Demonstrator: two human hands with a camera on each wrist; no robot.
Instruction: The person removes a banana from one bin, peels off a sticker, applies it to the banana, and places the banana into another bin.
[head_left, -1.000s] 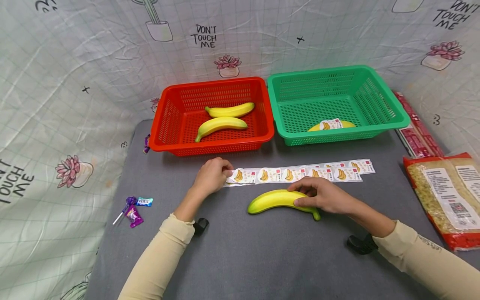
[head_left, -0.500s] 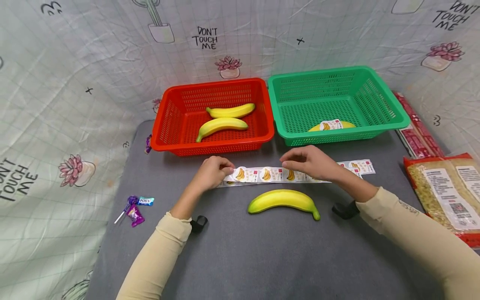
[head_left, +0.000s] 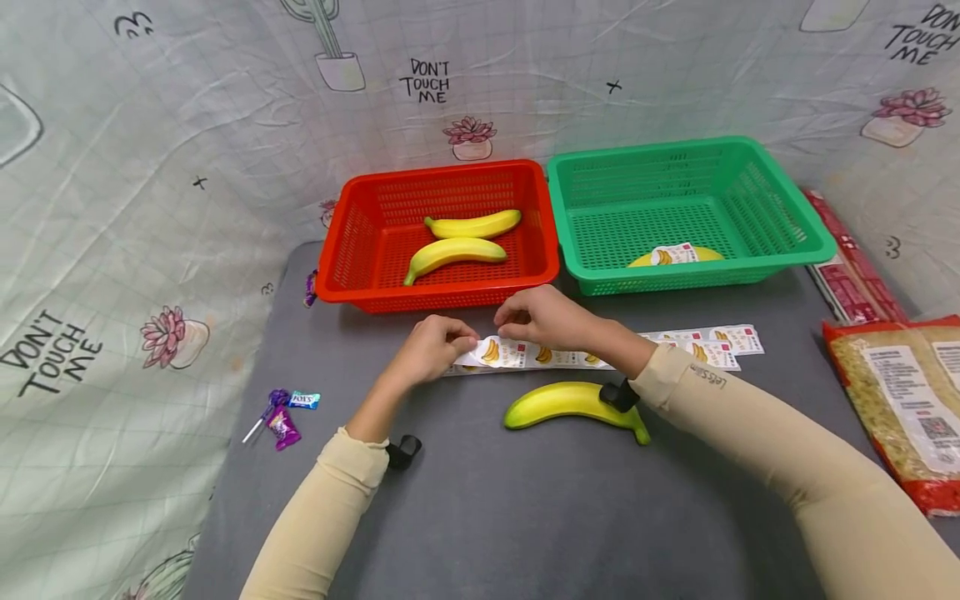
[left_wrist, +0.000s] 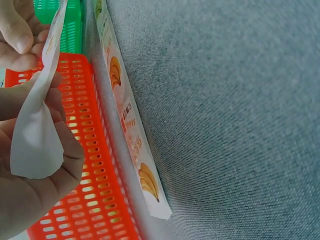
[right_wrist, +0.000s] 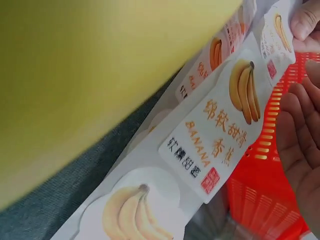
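Note:
In the head view, my left hand [head_left: 429, 352] pinches the left end of a strip of banana stickers [head_left: 513, 355] between thumb and fingers. The left wrist view shows the strip's white backing [left_wrist: 37, 142] curving over that hand. My right hand [head_left: 553, 318] hovers just above the strip, fingers loosely bent, with nothing visible in its grasp. Beneath the lifted strip lies a second sticker strip [left_wrist: 127, 115], flat on the table. A yellow banana with green ends [head_left: 558, 403] rests on the table in front, partly covered by the black right wrist camera.
Behind the strips stand a red basket [head_left: 442, 297] with two bananas and a green basket [head_left: 705, 279] holding a stickered banana. Candies [head_left: 282, 427] and a lollipop [head_left: 277, 397] lie at left. A grain bag [head_left: 896, 408] lies at right.
My right hand has let go of the banana on the table and moved left and away from me, over the sticker strip. The left hand keeps its pinch at the strip's end.

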